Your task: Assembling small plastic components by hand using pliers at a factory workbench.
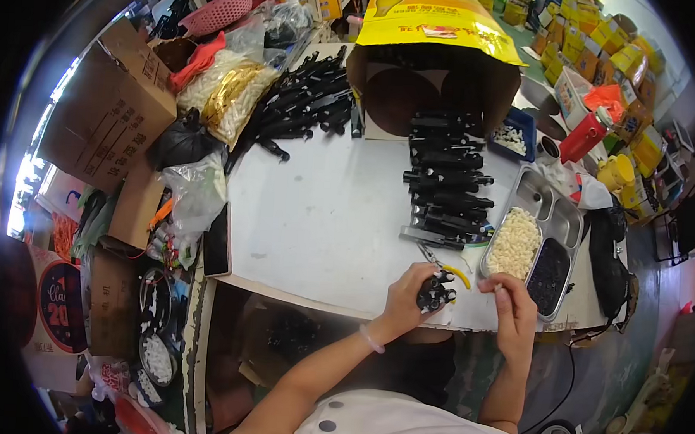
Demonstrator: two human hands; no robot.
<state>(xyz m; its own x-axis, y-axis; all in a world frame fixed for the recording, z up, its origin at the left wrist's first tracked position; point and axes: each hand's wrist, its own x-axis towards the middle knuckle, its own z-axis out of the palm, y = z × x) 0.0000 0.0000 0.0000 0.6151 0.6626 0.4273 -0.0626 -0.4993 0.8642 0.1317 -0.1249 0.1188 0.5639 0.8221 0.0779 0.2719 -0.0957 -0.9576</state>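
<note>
My left hand (404,301) is closed around a small bunch of black plastic parts (436,292) with pale tips, held over the table's front edge. To its right, my right hand (514,311) has thumb and forefinger pinched together; whatever is between them is too small to make out. Just beyond the right fingertips is a metal divided tray (486,258). One compartment holds a heap of small cream-coloured pieces (514,244), another small black pieces (550,279). Pliers with yellow handles (460,277) lie on the table between my hands. Behind them runs a row of stacked black parts (450,179).
An open yellow-flapped carton (441,19) stands at the back of the white table (316,216). Black parts (302,99) are piled far left, near plastic bags. A phone-like dark slab (218,241) lies at the left edge. A red bottle (586,136) and a blue bin (514,137) stand right.
</note>
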